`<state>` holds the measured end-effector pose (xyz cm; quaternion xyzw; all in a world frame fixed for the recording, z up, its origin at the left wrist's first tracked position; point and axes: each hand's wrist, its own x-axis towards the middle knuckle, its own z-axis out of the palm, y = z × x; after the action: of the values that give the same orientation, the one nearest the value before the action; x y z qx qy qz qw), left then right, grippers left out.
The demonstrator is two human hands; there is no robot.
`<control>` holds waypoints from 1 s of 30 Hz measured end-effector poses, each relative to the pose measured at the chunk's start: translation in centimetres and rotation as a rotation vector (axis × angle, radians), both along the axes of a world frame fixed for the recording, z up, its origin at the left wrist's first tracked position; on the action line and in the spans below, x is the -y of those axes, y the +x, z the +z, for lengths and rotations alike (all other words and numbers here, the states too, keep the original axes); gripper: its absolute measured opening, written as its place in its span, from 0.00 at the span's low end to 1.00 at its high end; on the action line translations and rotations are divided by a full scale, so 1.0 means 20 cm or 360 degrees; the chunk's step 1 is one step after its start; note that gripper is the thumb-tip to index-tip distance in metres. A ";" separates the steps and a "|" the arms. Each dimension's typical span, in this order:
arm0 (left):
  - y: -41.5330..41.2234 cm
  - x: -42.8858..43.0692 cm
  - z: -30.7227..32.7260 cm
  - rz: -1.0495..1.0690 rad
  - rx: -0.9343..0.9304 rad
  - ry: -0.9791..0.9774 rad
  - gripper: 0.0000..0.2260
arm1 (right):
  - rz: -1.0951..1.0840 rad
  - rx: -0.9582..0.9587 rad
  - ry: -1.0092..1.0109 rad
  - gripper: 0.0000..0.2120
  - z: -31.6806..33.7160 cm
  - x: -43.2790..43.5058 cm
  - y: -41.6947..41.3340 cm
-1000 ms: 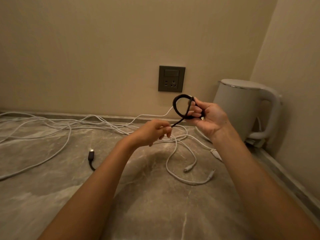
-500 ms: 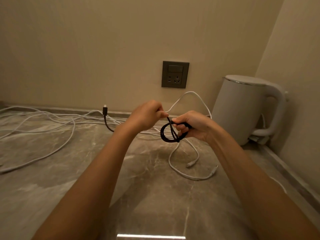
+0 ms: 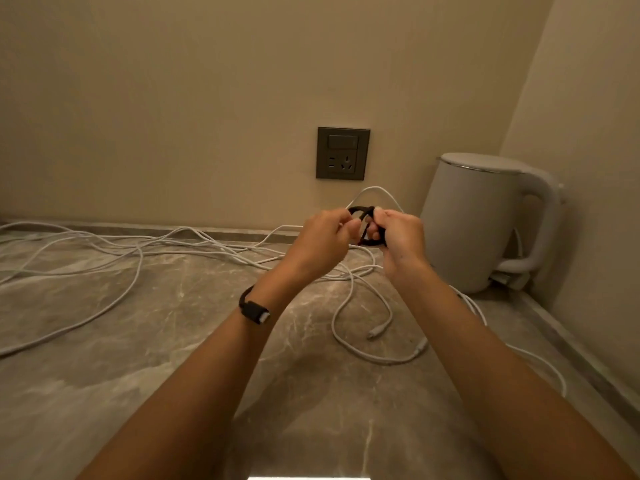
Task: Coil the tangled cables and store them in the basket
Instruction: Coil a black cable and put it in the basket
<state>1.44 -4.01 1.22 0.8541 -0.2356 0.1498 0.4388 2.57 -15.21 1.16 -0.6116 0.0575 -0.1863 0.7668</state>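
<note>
A short black cable (image 3: 364, 223) is wound into a small coil held in the air between both hands, just below the wall socket. My left hand (image 3: 322, 242) pinches its left side with curled fingers. My right hand (image 3: 398, 239) grips the coil's right side. Much of the coil is hidden by the fingers. Tangled white cables (image 3: 138, 251) sprawl over the marble counter (image 3: 173, 341) from the far left to under my hands, with two white connector ends (image 3: 375, 332) lying loose near the middle. No basket is in view.
A white electric kettle (image 3: 474, 223) stands at the back right corner on its base. A dark wall socket (image 3: 343, 153) is on the wall behind my hands. A black band is on my left wrist (image 3: 254, 311). The right wall closes the counter.
The black cable's loose end has been drawn in from the counter, so the whole cable now sits coiled between my hands. Both hands have come together and risen slightly.
</note>
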 end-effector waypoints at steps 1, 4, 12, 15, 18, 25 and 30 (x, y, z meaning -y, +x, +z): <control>-0.01 0.00 0.00 -0.0082 -0.0067 -0.0042 0.12 | 0.0015 0.0016 0.0177 0.15 0.01 0.01 0.00; -0.02 0.00 -0.02 -0.0248 -0.0263 -0.0142 0.15 | 0.0107 0.0008 0.0566 0.12 0.04 0.05 -0.01; 0.02 -0.03 -0.08 -0.0261 -0.0315 -0.0203 0.16 | 0.0372 -0.0031 0.1091 0.14 0.07 0.02 -0.03; 0.03 -0.04 -0.08 -0.0295 -0.0343 -0.0181 0.16 | 0.0440 -0.0016 0.1191 0.13 0.06 0.02 -0.03; 0.04 -0.05 -0.09 -0.0307 -0.0357 -0.0121 0.16 | 0.0515 0.0006 0.1247 0.12 0.06 0.00 -0.04; 0.07 -0.09 -0.09 -0.0209 -0.0182 -0.0057 0.15 | 0.0539 0.0030 0.1218 0.13 0.06 -0.01 -0.04; 0.13 -0.19 -0.19 -0.0047 -0.0105 0.0261 0.14 | 0.0858 -0.0089 0.0919 0.12 0.11 0.09 -0.06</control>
<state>4.08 -0.13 -2.48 0.8881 -0.2449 0.0954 0.3771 1.43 -16.96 3.33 -0.3687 -0.0343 0.0623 0.9268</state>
